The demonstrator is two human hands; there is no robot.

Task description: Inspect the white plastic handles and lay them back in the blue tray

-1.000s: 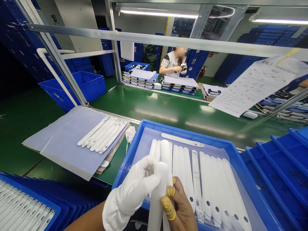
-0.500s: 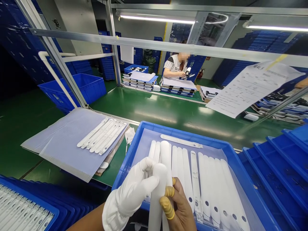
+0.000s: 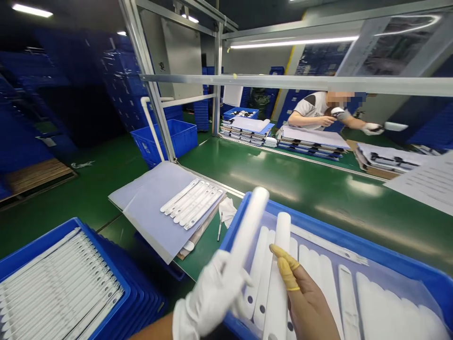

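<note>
My left hand [image 3: 208, 297], in a white cloth glove, grips a long white plastic strip [image 3: 249, 224] near its lower end, with the strip tilted up and to the right. My right hand [image 3: 306, 302], with yellow finger cots on two fingers, holds a second white strip [image 3: 278, 288] upright against its fingers. Both hands are just above a blue tray [image 3: 318, 224] lined with clear film. Several white strips [image 3: 382, 300] lie side by side in it, and one flat strip [image 3: 329, 244] lies crosswise near the far rim.
A stack of blue trays [image 3: 60, 278] with rows of white strips stands at lower left. Several strips [image 3: 191, 204] lie on a pale sheet [image 3: 141, 198] on the green bench [image 3: 283, 177]. A co-worker [image 3: 313, 111] works across the bench behind a metal rail [image 3: 283, 80].
The whole scene has shifted right as the view turned left. The two strips have moved apart, and the left hand's strip now leans right instead of standing close beside the other.
</note>
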